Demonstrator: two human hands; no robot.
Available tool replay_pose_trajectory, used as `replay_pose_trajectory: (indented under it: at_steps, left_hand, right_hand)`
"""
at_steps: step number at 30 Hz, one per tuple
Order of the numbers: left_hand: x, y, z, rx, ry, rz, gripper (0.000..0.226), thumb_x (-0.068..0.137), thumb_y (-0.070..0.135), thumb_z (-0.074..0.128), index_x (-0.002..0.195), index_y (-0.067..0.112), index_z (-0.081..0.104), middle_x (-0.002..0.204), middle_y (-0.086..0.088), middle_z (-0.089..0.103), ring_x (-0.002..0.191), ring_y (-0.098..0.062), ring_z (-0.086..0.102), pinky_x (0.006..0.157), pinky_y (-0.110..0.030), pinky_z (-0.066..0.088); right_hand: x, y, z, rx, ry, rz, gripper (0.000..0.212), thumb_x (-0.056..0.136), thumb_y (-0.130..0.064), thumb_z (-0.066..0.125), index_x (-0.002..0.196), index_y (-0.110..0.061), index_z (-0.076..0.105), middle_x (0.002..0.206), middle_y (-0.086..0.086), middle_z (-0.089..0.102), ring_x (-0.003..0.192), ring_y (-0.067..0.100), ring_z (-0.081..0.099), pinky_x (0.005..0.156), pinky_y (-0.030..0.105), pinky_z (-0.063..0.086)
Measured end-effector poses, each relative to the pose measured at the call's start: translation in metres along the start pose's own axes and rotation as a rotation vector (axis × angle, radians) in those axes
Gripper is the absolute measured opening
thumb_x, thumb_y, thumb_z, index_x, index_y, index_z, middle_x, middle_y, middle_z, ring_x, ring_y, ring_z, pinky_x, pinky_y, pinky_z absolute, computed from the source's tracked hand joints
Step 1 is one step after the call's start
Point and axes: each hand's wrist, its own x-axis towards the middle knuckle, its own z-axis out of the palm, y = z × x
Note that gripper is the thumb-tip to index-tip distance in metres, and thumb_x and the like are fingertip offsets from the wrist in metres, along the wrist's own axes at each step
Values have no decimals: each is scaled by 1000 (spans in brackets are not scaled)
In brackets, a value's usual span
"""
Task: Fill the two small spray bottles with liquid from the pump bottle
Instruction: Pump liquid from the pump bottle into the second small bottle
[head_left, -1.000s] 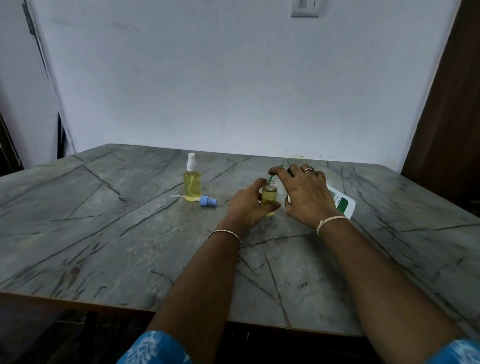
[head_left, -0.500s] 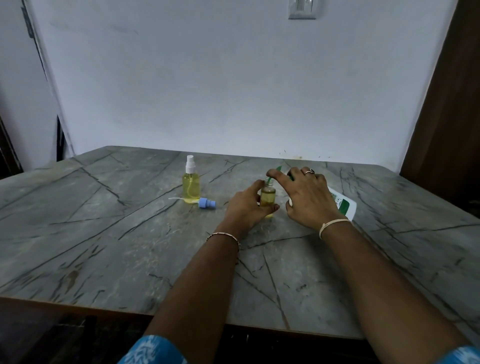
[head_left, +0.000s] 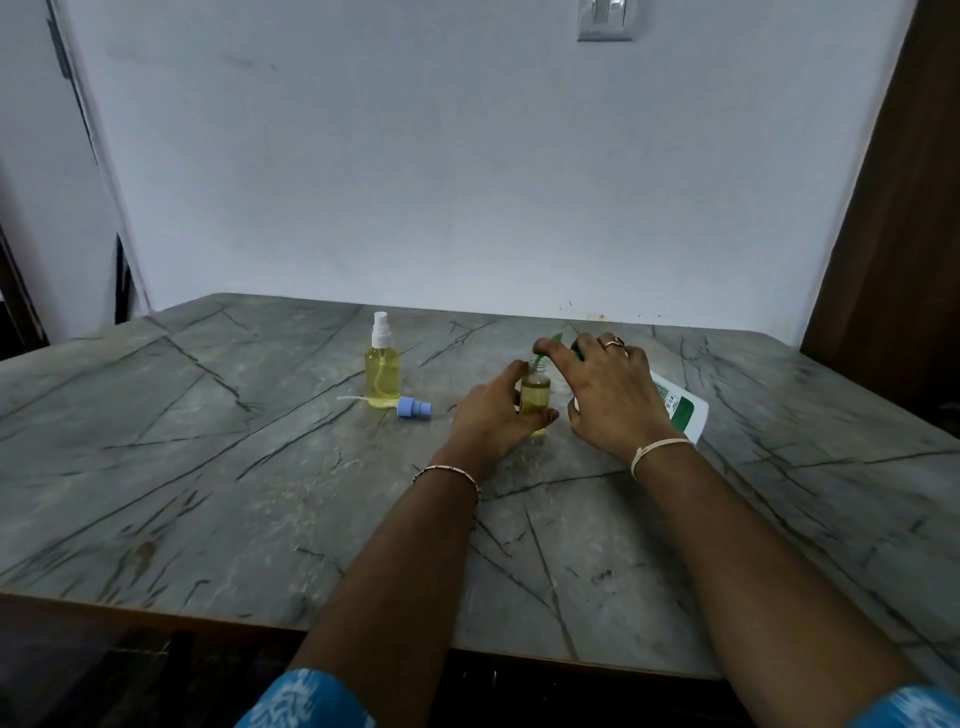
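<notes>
A small open spray bottle with yellow liquid stands upright mid-table, and my left hand grips its body. My right hand lies over the tilted white and green pump bottle, fingers on its green pump head, whose nozzle sits at the small bottle's mouth. A second small spray bottle, full of yellow liquid with a white sprayer on, stands to the left. A loose blue spray cap with its tube lies beside it.
The grey marble table reaches a white wall behind. A brown wooden door panel stands at the right. The table's front edge runs near my body.
Both hands keep their hold. My right fingers have shifted slightly on the pump head; the view has tilted a little.
</notes>
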Motion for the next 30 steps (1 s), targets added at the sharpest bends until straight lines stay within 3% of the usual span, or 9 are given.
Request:
replay_pose_trajectory:
  at_steps: [10,15,21,30]
  left_hand:
    - [0,-1,-1,5,4,0,62,78,48,71,129,26,44,108,-4,68,93,-25,66,81,-35,52]
    - [1,-1,0,-1,4,-12,62,78,49,71,130,28,43,109,-4,68,95,-25,65,81,-34,51]
    - [1,0,-1,5,-2,-4,65,79,50,70,133,27,42,114,-5,67,97,-24,65,80,-31,49]
    - [2,-1,-2,-21,3,-8,64,76,51,72,129,29,45,110,-3,68,93,-22,66,81,-33,52]
  right_hand:
    - [-3,8,-1,103,-37,-45,85,75,-36,69,143,-39,20,126,5,52,119,28,47,98,46,41]
    - [3,4,1,77,-34,-16,80,77,-18,69,140,-37,24,126,6,52,119,29,46,98,47,40]
    - [6,0,3,65,9,-4,72,76,-18,68,136,-34,32,124,6,53,117,29,48,98,47,40]
    - [1,8,2,52,-11,-43,87,77,-21,71,143,-40,17,123,6,53,117,28,47,96,45,42]
